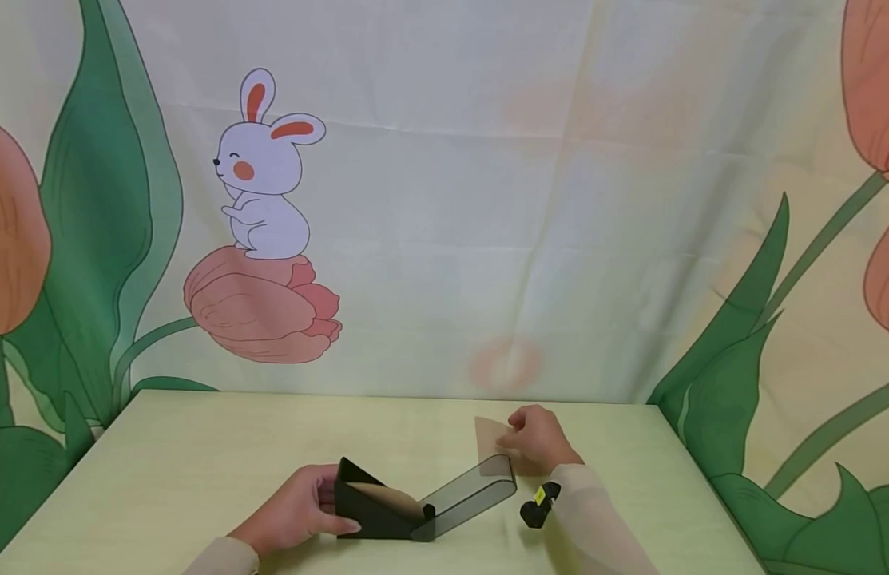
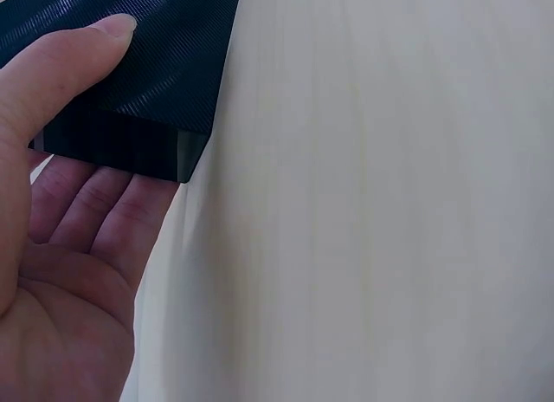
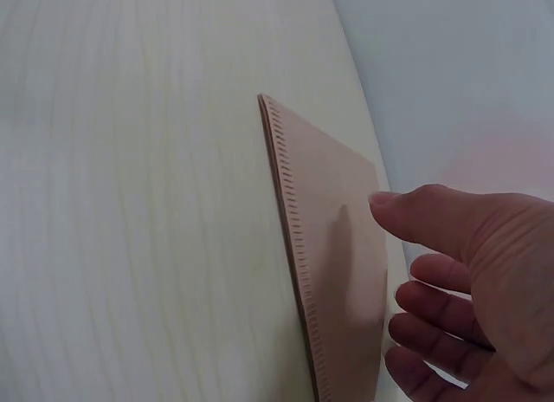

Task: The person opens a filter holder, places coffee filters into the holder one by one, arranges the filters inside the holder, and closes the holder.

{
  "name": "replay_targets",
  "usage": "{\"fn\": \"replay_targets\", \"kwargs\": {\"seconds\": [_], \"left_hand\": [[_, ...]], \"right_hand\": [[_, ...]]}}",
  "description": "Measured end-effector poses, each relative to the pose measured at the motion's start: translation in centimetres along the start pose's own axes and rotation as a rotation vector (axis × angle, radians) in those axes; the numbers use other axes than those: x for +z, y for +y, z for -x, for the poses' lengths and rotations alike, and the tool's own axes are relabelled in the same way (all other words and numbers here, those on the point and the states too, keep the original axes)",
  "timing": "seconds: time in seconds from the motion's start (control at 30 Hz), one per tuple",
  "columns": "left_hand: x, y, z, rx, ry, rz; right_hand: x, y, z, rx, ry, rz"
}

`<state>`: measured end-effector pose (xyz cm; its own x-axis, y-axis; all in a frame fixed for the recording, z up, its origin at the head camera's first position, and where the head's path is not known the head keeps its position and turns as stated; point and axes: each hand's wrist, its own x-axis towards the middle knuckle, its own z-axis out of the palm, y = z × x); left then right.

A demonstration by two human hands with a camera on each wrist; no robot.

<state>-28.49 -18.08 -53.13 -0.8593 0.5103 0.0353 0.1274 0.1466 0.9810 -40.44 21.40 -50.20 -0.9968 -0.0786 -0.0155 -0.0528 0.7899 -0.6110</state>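
Note:
My left hand (image 1: 303, 503) grips the left end of a black case (image 1: 375, 515), thumb on the near face and fingers beneath, as the left wrist view shows. The case's clear lid (image 1: 467, 499) is swung out to the right. Inside it, something tan (image 1: 386, 497) is partly visible. A flat, pinkish-tan sleeve (image 3: 325, 220) with a stitched edge lies on the table beyond the lid. Above its right side hovers my right hand (image 3: 511, 272), fingers loosely bent and nothing between them. Whether the thumb tip touches the sleeve is unclear.
The pale wood-grain table (image 1: 200, 447) ends at the back against a hanging cloth (image 1: 430, 239) printed with a rabbit and tulips. A small black device with a yellow patch (image 1: 540, 503) sits at my right wrist.

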Motion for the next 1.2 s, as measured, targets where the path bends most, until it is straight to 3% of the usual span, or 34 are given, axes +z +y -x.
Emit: {"fn": "replay_targets", "kwargs": {"seconds": [0.4,1.2], "left_hand": [[-0.09,0.05,-0.04,-0.007,0.002,-0.003],[-0.01,0.04,-0.02,-0.018,0.013,-0.013]], "right_hand": [[0.43,0.01,-0.29,0.073,0.007,0.034],[0.75,-0.18,-0.42,0.092,0.001,0.058]]}}
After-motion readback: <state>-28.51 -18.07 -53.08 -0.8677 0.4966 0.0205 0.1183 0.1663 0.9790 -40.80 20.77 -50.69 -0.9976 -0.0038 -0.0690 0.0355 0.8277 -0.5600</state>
